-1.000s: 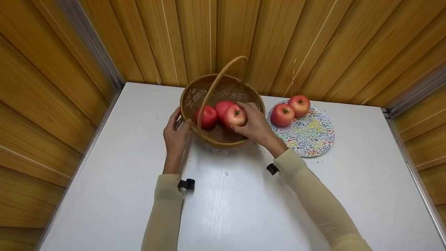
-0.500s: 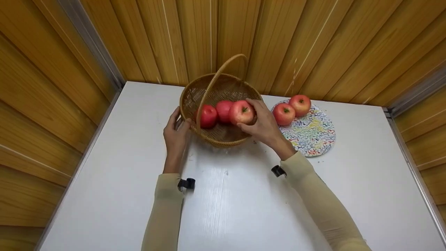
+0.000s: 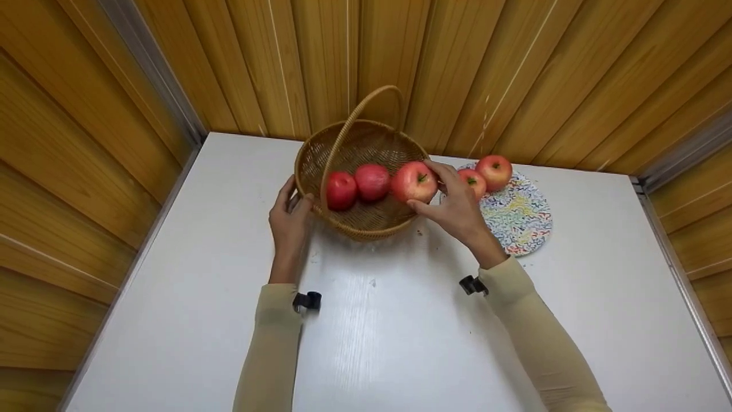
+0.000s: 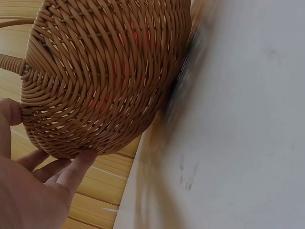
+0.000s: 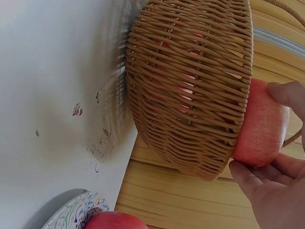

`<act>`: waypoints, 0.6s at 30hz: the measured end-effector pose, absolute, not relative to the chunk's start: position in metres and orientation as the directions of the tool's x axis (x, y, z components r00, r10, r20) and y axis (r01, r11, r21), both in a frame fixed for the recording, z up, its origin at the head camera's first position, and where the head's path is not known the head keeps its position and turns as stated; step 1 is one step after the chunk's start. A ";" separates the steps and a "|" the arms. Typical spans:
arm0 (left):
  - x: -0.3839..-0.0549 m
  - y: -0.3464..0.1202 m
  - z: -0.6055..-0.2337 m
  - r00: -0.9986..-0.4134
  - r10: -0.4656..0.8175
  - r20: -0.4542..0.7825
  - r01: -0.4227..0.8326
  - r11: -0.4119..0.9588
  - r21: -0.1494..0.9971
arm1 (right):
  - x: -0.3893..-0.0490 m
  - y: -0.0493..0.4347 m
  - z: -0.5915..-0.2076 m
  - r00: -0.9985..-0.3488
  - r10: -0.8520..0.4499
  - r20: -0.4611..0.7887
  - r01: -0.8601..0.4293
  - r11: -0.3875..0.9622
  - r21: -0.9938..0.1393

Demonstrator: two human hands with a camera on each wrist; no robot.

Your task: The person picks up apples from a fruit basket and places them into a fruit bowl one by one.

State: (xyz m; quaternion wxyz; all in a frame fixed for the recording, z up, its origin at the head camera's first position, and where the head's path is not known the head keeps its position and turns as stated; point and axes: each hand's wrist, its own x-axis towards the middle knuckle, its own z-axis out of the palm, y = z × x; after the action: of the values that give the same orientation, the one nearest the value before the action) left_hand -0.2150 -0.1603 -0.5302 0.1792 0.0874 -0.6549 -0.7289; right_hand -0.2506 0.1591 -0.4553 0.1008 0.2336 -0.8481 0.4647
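A brown wicker basket (image 3: 374,233) with an arched handle stands on the white table. My left hand (image 3: 289,226) holds its left side, thumb at the rim and fingers against the weave in the left wrist view. Inside the basket lie a dark red apple (image 3: 342,192) and a second red apple (image 3: 373,182). My right hand (image 3: 462,213) grips a red and yellow apple (image 3: 410,182) at the basket's right rim, stem facing up. In the right wrist view this apple (image 5: 262,126) is pinched between thumb and fingers, just past the rim.
Right of the basket lies a round, multicoloured patterned plate (image 3: 523,217). On it rest an apple (image 3: 495,171) at the back and another apple (image 3: 473,181), partly hidden by my right hand. Wooden panel walls (image 3: 446,68) close off the table's back and sides.
My right hand has moved the gripped apple rightward, from over the basket's inside to its right rim. The second apple inside shows more fully. My left hand has stayed at the basket.
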 end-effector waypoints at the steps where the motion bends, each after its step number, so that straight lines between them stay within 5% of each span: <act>1: -0.215 -0.160 -0.530 -0.920 -0.376 0.108 0.146 -0.075 0.986 | -0.250 0.161 -0.455 -0.874 -0.292 0.388 -0.484 0.460 -0.744; 18: -0.215 -0.159 -0.530 -0.921 -0.382 0.073 0.129 -0.123 0.984 | -0.243 0.200 -0.440 -0.920 -0.125 0.371 -0.383 0.480 -0.789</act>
State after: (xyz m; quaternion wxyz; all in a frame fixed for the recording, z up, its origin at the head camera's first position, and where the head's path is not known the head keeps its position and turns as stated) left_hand -0.2145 -0.1588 -0.5301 0.1718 0.0990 -0.6395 -0.7428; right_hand -0.2434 0.1995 -0.4404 0.1325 0.1495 -0.8500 0.4874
